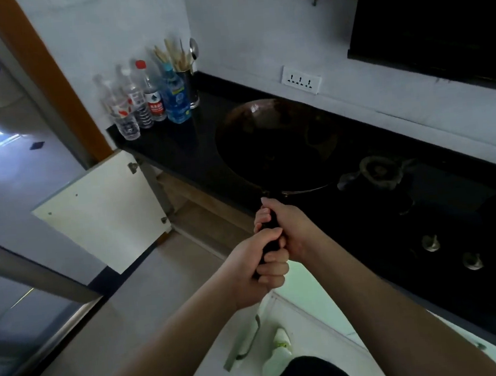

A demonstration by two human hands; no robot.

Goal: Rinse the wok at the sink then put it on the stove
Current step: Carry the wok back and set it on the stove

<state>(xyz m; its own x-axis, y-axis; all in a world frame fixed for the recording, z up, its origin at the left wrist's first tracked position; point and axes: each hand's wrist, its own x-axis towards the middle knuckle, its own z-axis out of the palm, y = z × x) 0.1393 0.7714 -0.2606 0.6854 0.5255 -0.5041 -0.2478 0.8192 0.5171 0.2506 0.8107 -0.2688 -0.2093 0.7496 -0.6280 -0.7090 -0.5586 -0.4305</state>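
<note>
The dark wok (279, 143) is held by its black handle (270, 234) above the black countertop (177, 152), just left of a gas burner (379, 172); whether its base touches the counter cannot be told. The handle is gripped by both hands: the right hand (289, 226) is wrapped round it nearer the bowl, the left hand (259, 264) round its end, fingers curled tight in each case.

At the far left corner of the counter a cluster of bottles is seen: a blue bottle (176, 99) with a blue printed label, a clear bottle with a red cap (151, 91) and a red-banded label, and further clear bottles (124, 108). Their printing is blurred and cannot be read. A metal holder with chopsticks and a spoon (185, 73) is stood behind them. A white wall socket strip (301, 80) is mounted above the counter.

Two stove knobs (450, 251) are visible on the dark hob, whose surface is too dark for detail. A black range hood (435, 15) is cut off by the top and right edges. An open white cabinet door (105, 212) hangs below the counter. The wok's interior is hard to make out in the low light.
</note>
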